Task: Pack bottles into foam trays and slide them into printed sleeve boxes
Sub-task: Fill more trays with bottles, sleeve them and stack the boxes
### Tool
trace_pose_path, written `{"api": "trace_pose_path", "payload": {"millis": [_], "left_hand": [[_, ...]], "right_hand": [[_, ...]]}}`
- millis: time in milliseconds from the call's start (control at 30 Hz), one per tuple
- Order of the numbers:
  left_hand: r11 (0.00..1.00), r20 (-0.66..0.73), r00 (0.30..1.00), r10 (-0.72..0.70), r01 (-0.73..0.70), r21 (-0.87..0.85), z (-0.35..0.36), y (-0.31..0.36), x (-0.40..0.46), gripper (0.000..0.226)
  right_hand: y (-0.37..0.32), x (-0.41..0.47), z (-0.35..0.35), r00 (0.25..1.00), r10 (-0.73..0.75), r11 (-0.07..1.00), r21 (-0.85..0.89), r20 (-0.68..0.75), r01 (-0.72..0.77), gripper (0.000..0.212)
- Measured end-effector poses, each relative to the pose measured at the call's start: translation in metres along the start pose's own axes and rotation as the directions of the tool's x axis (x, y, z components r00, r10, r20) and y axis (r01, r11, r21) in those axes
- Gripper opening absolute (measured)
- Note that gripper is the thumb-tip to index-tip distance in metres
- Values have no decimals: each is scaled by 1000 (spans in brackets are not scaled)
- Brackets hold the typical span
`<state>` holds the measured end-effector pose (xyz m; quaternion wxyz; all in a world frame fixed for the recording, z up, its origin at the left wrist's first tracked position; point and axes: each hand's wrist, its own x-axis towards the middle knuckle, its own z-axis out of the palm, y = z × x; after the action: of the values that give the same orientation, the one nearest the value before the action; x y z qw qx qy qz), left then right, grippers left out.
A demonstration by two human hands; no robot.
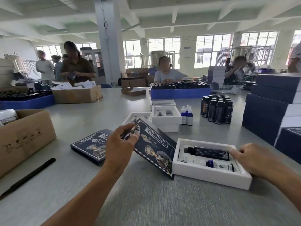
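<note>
My left hand (121, 142) grips a dark blue printed sleeve box (156, 149) by its upper left corner and holds it tilted, its lower edge down beside the tray. A white foam tray (210, 178) lies to its right on the table, holding a tall black bottle (210, 153) and a small blue dropper bottle (216, 165) lying flat. My right hand (255, 158) grips the tray's right end, fingers at the black bottle's base. A stack of flat printed sleeves (89, 146) lies left of my left hand.
Empty white foam trays (166, 116) are stacked behind the sleeve, with three dropper bottles (187, 114) and a cluster of black bottles (217, 110) further right. A cardboard box (24, 137) and black pen (32, 173) sit left. Dark blue boxes (268, 111) are stacked right. Other people work across the table.
</note>
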<state>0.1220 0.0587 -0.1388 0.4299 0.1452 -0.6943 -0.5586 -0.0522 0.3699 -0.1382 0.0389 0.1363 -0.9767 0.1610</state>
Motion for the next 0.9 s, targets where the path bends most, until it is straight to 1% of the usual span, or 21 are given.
{"api": "trace_pose_path", "payload": {"millis": [100, 167, 233, 300, 367, 433, 500, 567, 633, 700, 767, 833, 900], "left_hand": [[994, -48, 997, -57, 52, -99, 6, 0, -3, 34], [981, -50, 991, -127, 118, -156, 12, -2, -5, 26], [984, -46, 988, -149, 143, -109, 18, -5, -7, 19], [996, -14, 996, -87, 87, 9, 21, -7, -11, 18], [994, 53, 998, 19, -25, 106, 21, -7, -15, 21], [968, 114, 986, 121, -143, 208, 21, -6, -18, 26], [922, 126, 974, 188, -219, 319, 21, -5, -20, 27], [900, 97, 970, 225, -245, 361, 22, -5, -20, 25], [920, 56, 976, 210, -216, 326, 23, -6, -20, 20], [941, 14, 985, 171, -167, 292, 22, -9, -17, 13], [952, -31, 991, 128, -114, 284, 19, -13, -14, 9], [961, -73, 994, 76, -53, 271, 14, -18, -9, 7], [959, -80, 996, 32, -9, 283, 8, -25, -4, 7]], "right_hand": [[0, 0, 2, 1000, -8, 1000, -10, -13, 8, 48], [1, 0, 4, 999, -15, 1000, -13, -32, 14, 48], [1, 0, 5, 999, -17, 1000, -9, -47, 17, 47], [1, 0, 5, 999, -15, 1000, -8, -50, 14, 47], [1, 1, 4, 999, -20, 1000, 11, -51, 20, 48], [1, 0, 3, 999, -20, 999, 31, -39, 21, 49], [-1, -2, 0, 1000, -3, 998, 68, -1, 3, 48], [-3, -4, -5, 998, 27, 992, 124, 56, -34, 45], [-3, -6, -11, 991, 54, 981, 180, 124, -76, 40], [-2, -7, -14, 985, 71, 966, 235, 159, -108, 35], [2, -6, -18, 987, 90, 959, 256, 136, -123, 32], [9, -5, -22, 989, 126, 959, 246, 74, -140, 33], [18, -2, -26, 985, 173, 954, 248, 13, -171, 33]]}}
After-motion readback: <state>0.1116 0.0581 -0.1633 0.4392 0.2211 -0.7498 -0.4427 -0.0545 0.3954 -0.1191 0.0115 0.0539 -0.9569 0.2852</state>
